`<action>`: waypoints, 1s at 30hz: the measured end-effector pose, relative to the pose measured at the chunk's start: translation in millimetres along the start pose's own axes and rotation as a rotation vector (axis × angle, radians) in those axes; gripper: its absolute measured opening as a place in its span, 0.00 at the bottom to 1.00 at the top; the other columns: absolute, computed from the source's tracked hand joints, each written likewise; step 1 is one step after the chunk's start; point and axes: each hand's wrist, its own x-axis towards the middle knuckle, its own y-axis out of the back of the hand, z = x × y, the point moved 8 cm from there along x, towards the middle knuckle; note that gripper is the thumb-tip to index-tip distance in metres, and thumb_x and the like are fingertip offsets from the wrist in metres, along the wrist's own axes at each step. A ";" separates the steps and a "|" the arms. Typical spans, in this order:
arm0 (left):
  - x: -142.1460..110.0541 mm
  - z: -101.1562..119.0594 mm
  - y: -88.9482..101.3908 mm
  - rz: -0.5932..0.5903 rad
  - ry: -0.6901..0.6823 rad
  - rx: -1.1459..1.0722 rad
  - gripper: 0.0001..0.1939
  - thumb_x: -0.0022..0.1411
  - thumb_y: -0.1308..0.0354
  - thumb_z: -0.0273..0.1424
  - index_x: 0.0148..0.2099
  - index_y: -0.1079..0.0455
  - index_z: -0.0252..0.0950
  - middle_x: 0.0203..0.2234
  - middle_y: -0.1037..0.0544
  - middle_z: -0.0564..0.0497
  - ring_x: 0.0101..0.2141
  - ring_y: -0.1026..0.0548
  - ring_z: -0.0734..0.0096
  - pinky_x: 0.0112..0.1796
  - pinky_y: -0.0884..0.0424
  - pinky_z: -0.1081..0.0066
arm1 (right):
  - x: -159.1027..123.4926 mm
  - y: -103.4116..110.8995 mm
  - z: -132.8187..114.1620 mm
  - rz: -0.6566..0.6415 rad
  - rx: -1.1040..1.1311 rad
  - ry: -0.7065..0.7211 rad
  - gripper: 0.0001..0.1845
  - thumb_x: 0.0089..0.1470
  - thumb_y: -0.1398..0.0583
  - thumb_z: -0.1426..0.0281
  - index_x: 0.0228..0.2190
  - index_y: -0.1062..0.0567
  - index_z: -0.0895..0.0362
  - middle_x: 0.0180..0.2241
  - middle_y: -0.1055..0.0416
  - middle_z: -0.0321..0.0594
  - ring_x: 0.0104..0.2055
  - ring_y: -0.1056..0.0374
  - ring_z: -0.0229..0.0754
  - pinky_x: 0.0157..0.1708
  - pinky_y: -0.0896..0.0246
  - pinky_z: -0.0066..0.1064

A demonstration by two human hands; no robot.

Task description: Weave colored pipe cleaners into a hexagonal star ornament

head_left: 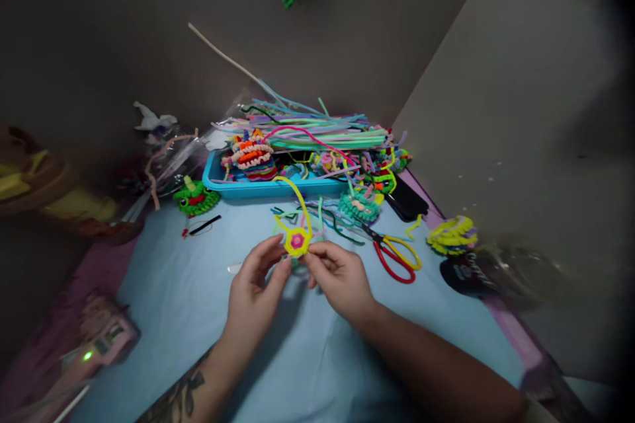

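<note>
Between my two hands is a small yellow pipe-cleaner flower (297,242) with a pink centre. A long yellow stem end loops up from it toward the blue tray. My left hand (259,279) pinches its lower left edge, fingers closed. My right hand (337,275) grips the lower right edge between thumb and fingers. Behind the flower, pale green and pink pipe cleaners stick out, partly hidden by it. Scissors (394,254) with red and yellow handles lie to the right of my right hand, beside a teal fuzzy piece (359,203).
A blue tray (278,189) at the back holds pipe-cleaner figures, with a bundle of pastel pipe cleaners (317,129) across it. A black phone (405,197) and a yellow fuzzy piece (452,235) lie right. A green figure (195,198) and a pink device (106,337) are left.
</note>
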 end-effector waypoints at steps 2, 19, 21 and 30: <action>2.2 -6.8 -2.3 -0.012 0.095 -0.106 0.23 0.54 0.36 0.35 0.52 0.31 0.37 0.39 0.19 0.46 0.41 0.21 0.65 0.42 0.26 0.67 | -0.6 2.5 -6.6 0.013 -0.121 0.099 0.06 0.52 0.42 0.68 0.26 0.28 0.56 0.18 0.33 0.32 0.18 0.36 0.34 0.18 0.43 0.25; 0.0 -28.4 -3.2 0.165 0.303 -0.342 0.13 0.46 0.30 0.31 0.34 0.27 0.34 0.27 0.17 0.50 0.31 0.20 0.71 0.37 0.26 0.71 | -16.8 -18.1 -32.2 -0.023 -0.630 0.557 0.12 0.55 0.46 0.74 0.23 0.28 0.54 0.16 0.32 0.32 0.17 0.40 0.32 0.23 0.46 0.25; -0.7 -28.2 -2.3 0.174 0.299 -0.331 0.13 0.46 0.30 0.31 0.34 0.27 0.34 0.27 0.17 0.50 0.31 0.20 0.71 0.37 0.26 0.72 | -16.3 -18.7 -30.2 -0.023 -0.626 0.547 0.12 0.55 0.46 0.74 0.23 0.28 0.54 0.16 0.32 0.32 0.17 0.39 0.32 0.22 0.46 0.25; 7.6 -12.7 10.9 0.135 0.209 -0.242 0.16 0.49 0.32 0.33 0.39 0.29 0.35 0.28 0.19 0.52 0.31 0.21 0.71 0.36 0.28 0.73 | -19.2 -10.4 -36.2 -0.041 -0.589 0.649 0.11 0.55 0.44 0.74 0.38 0.25 0.52 0.29 0.24 0.39 0.31 0.29 0.40 0.32 0.36 0.30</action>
